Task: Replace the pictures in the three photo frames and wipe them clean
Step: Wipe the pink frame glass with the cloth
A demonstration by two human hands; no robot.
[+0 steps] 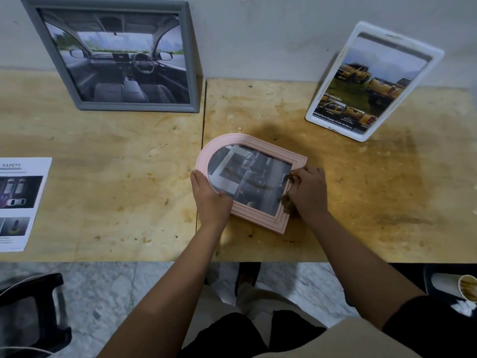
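Observation:
A pink arched photo frame [260,215] lies flat on the wooden table [361,189], holding a dark car picture. My left hand [210,200] presses on its left edge. My right hand [307,189] rests on the frame's right end, closed on a brown cloth [287,204]. A grey frame [121,58] with a car-interior picture leans on the wall at the back left. A white frame [371,81] with a picture of yellow trucks stands tilted at the back right.
A printed sheet headed "SAFETY" [18,202] lies at the table's left edge. A black chair [33,313] stands below on the left, and a paper cup [467,286] sits on a black surface at the lower right. The table's front edge runs just below the frame.

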